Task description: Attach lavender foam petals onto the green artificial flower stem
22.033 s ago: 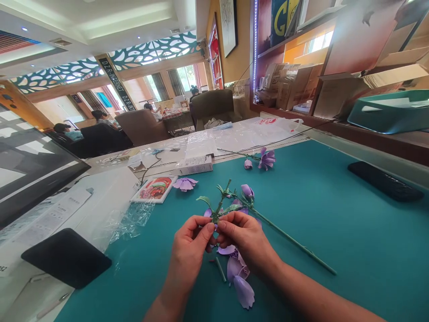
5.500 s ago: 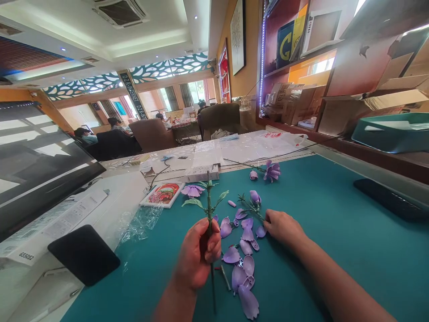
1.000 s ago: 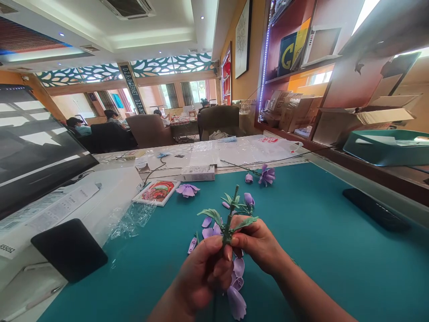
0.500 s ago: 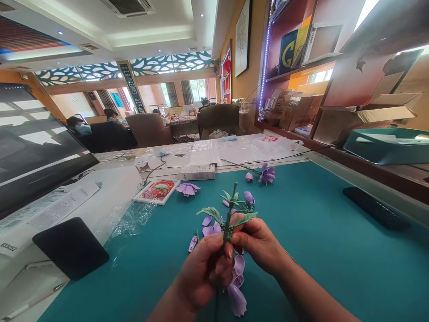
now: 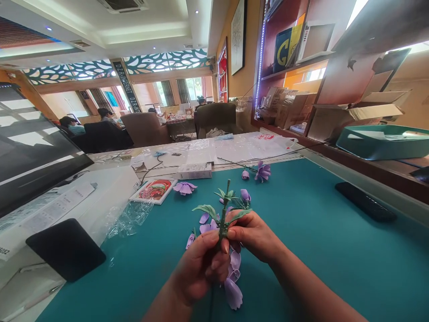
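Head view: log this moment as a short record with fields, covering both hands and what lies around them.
left hand grip: closed round the green stem
right hand grip: fingers pinching the same stem
stem: upright, leaves spreading
under hands: loose purple petals on the teal mat
beyond: purple flower, painted card, plastic wrap

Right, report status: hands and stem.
Left hand gripping green plastic flower stem; right hand pinching it too. Loose purple petals under both hands.
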{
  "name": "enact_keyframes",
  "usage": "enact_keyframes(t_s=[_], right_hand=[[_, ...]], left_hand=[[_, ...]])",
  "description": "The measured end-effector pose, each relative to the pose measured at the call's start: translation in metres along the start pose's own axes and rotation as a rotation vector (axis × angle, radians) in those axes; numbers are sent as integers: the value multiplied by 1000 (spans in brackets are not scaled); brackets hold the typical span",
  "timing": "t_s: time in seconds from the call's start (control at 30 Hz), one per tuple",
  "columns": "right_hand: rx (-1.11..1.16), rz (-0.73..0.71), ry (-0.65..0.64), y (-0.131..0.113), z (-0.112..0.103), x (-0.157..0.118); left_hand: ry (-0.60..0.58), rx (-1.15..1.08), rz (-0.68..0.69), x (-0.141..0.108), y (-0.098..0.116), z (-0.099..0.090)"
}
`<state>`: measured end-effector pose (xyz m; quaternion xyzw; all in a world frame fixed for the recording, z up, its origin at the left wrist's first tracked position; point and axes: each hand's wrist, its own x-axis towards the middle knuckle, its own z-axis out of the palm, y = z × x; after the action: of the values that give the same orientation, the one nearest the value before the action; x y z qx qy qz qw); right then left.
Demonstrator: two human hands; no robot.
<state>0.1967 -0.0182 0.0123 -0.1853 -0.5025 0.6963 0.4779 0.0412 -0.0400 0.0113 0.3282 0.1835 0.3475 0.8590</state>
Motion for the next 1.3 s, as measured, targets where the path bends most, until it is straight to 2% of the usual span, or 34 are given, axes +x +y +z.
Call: enact_keyframes(t_s=[0.27,0.83,1.3], right_hand=[[-2,9,16,2,-1,1],[-39,-39,2,2,2,0],[-55,-70,-18,-1,6,-3]], left_hand=[[37,1,2,-1,2,-1],[-33,25,10,-1,-3,1],[22,89,29,0,-3,1]])
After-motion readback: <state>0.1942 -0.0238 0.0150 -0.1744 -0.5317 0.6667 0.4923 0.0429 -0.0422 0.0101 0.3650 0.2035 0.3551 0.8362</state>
